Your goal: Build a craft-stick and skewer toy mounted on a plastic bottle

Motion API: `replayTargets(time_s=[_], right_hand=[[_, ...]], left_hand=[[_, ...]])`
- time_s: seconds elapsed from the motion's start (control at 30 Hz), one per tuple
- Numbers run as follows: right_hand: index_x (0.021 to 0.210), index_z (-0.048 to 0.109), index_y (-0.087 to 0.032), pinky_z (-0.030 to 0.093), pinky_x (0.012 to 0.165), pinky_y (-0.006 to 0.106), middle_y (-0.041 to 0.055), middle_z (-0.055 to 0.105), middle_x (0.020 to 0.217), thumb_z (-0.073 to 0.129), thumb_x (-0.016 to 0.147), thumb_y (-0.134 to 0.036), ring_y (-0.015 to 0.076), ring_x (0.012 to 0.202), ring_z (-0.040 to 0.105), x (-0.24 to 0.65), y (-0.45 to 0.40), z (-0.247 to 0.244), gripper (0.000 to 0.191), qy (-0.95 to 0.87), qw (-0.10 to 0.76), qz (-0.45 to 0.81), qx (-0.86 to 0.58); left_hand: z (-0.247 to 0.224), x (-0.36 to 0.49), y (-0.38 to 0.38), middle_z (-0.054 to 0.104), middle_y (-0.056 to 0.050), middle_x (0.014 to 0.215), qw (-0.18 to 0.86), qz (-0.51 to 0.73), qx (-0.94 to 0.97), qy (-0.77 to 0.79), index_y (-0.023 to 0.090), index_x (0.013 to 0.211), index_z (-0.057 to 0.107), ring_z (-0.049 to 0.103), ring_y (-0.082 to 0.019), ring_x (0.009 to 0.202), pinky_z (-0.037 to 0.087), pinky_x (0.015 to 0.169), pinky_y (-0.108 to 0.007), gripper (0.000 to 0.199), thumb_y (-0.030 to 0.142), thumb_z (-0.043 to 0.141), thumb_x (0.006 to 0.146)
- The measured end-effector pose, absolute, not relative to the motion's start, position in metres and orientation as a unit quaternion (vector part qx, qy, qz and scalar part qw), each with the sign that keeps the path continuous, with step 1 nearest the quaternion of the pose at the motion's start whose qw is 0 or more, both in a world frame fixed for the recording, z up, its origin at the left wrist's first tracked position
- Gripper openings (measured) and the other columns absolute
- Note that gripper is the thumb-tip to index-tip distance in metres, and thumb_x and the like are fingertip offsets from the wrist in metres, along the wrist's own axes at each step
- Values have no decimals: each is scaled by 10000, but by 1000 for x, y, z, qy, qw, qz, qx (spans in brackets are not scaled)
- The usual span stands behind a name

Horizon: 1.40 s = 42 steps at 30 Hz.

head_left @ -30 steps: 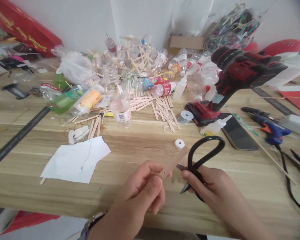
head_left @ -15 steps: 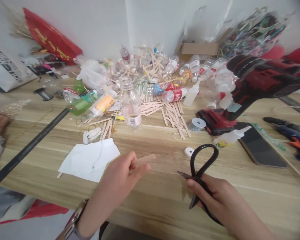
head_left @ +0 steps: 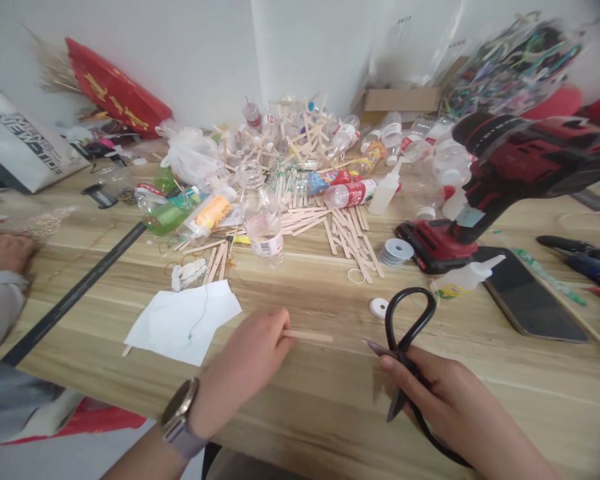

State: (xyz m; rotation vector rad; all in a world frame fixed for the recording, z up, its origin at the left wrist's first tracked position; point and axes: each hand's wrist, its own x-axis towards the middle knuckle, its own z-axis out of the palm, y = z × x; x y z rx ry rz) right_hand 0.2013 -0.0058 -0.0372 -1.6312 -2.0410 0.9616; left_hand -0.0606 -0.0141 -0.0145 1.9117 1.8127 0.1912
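My left hand (head_left: 260, 350) is closed around one end of a flat wooden craft stick (head_left: 310, 335), whose free end points right. A watch sits on that wrist. In my right hand (head_left: 437, 393) is a pair of black-handled scissors (head_left: 411, 327), gripped near the pivot with the blades apart and one loop standing up. A gap separates the stick's end from the nearer blade tip. Left of my left hand lies a creased white sheet of paper (head_left: 180, 320) with a thin thread on it. A small white spool (head_left: 379, 307) rests behind the scissors.
A clear plastic bottle (head_left: 264, 227) stands before a heap of bottles and loose craft sticks (head_left: 353, 240). To the right are a red power drill (head_left: 505, 180), a glue bottle (head_left: 465, 279) and a phone (head_left: 535, 300). Another person's hand (head_left: 5, 250) rests at the left.
My left hand has turned over, so the stick now lies more level and reaches farther right. The scissors have barely moved. The view has shifted slightly.
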Motion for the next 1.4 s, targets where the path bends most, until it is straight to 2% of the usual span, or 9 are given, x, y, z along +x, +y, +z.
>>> replayTargets(time_s=[0.07, 0.2, 0.27, 0.37, 0.47, 0.53, 0.6, 0.93, 1.4], right_hand=[[613, 551, -239, 359, 412, 258, -18, 595, 438, 500, 909, -516, 164, 394, 562, 202, -6, -41, 409, -721, 195, 329, -578], [616, 533, -243, 323, 380, 253, -25, 572, 418, 485, 918, -514, 152, 365, 524, 204, -6, -48, 409, -738, 202, 333, -551], [617, 521, -244, 323, 384, 251, -27, 567, 420, 486, 919, -517, 149, 371, 524, 204, -7, -49, 409, -730, 216, 329, -559], [596, 486, -247, 335, 402, 252, -31, 557, 424, 502, 912, -522, 146, 378, 526, 202, -9, -47, 420, -706, 243, 325, -580], [606, 505, -245, 339, 417, 255, -29, 560, 434, 508, 907, -523, 148, 391, 527, 200, -10, -46, 411, -705, 249, 320, -582], [606, 516, -245, 339, 423, 258, -27, 559, 433, 514, 902, -522, 152, 397, 525, 200, -10, -46, 405, -709, 250, 315, -579], [605, 513, -248, 343, 424, 260, -29, 553, 427, 520, 898, -513, 152, 393, 518, 200, -10, -47, 395, -709, 256, 313, -578], [603, 505, -253, 353, 421, 260, -25, 571, 433, 509, 906, -510, 155, 386, 525, 201, -12, -50, 398, -712, 256, 303, -579], [708, 626, -246, 450, 464, 223, -14, 669, 537, 485, 910, -513, 159, 465, 631, 210, -5, -55, 363, -752, 210, 306, -544]], left_hand=[[-21, -51, -14, 664, -40, 997, 242, 88, 734, 628, 216, 915, 573, 594, -219, 987, 447, 858, -336, 45, 200, 532, 913], [-18, -56, -6, 660, -76, 1191, 159, 116, 775, 601, 203, 1132, 626, 518, -261, 1194, 385, 1038, -417, 246, 267, 613, 895], [-12, -72, 2, 709, -54, 1083, 137, 67, 724, 673, 216, 1029, 678, 583, -243, 1103, 421, 976, -368, 176, 303, 562, 929], [-1, -109, 19, 729, -108, 967, 105, 28, 653, 749, 175, 944, 700, 651, -279, 924, 464, 821, -387, 278, 282, 444, 960], [6, -153, 41, 704, -168, 952, 65, -16, 578, 813, 117, 923, 694, 651, -322, 950, 481, 829, -455, 313, 254, 417, 974], [8, -177, 56, 675, -135, 1087, 58, -43, 544, 836, 122, 1072, 663, 645, -278, 1006, 519, 867, -459, 259, 312, 522, 969], [8, -192, 69, 612, -102, 1248, 69, -62, 529, 844, 168, 1247, 583, 633, -238, 1051, 552, 878, -451, 360, 353, 606, 939], [1, -203, 97, 613, -89, 1248, 122, -77, 536, 832, 164, 1238, 593, 631, -257, 1061, 554, 876, -447, 366, 360, 617, 931], [-10, -221, 91, 606, -99, 1264, 81, -4, 518, 851, 187, 1246, 588, 628, -239, 1068, 550, 885, -442, 347, 346, 608, 939]])
